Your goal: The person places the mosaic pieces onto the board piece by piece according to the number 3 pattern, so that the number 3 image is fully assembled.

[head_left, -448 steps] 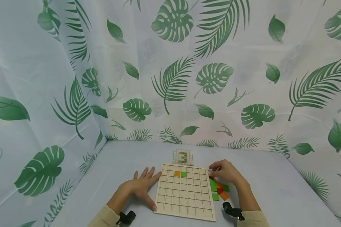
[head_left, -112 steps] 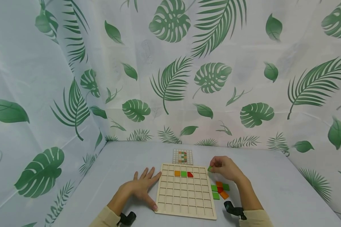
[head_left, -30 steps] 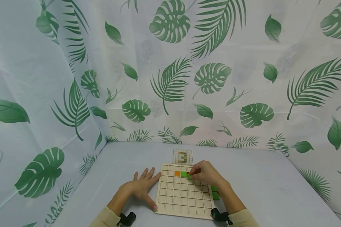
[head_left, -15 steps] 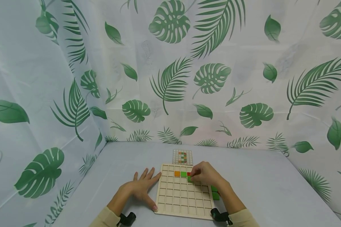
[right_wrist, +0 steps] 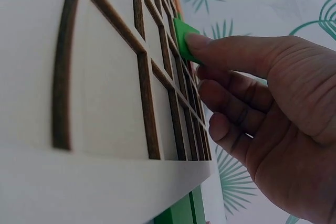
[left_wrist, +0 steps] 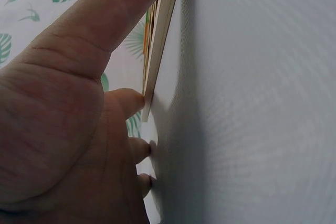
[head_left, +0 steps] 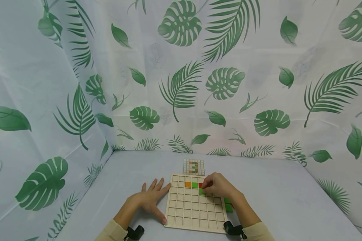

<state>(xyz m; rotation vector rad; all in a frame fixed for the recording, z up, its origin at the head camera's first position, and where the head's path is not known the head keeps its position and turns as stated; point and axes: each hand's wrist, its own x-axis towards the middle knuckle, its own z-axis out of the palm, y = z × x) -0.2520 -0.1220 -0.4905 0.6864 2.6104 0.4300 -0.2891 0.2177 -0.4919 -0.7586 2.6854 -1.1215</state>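
A pale wooden grid board (head_left: 184,212) lies on the table. My left hand (head_left: 152,199) rests spread against its left side, the thumb at the near corner and the index finger farther up the edge. Over the board, my right hand (head_left: 218,185) pinches a green square tile (right_wrist: 184,38) between thumb and fingers. In the right wrist view this tile stands slightly tilted at the grid. An orange tile (head_left: 188,184), a green tile (head_left: 194,185) and a red piece (head_left: 200,185), partly hidden by my fingers, sit in one row. The pinched tile is just nearer me than the red piece.
A small pattern card (head_left: 186,169) with a coloured grid lies beyond the board's far edge. Loose green tiles (head_left: 228,207) lie against the board's right side, partly hidden by my right forearm. A leaf-printed curtain (head_left: 181,134) hangs behind and left of the table.
The red piece joined the row after the oldest frame. My right hand then took a green tile from the right side to the board; lately the tile has shifted slightly toward me. Left hand stays.
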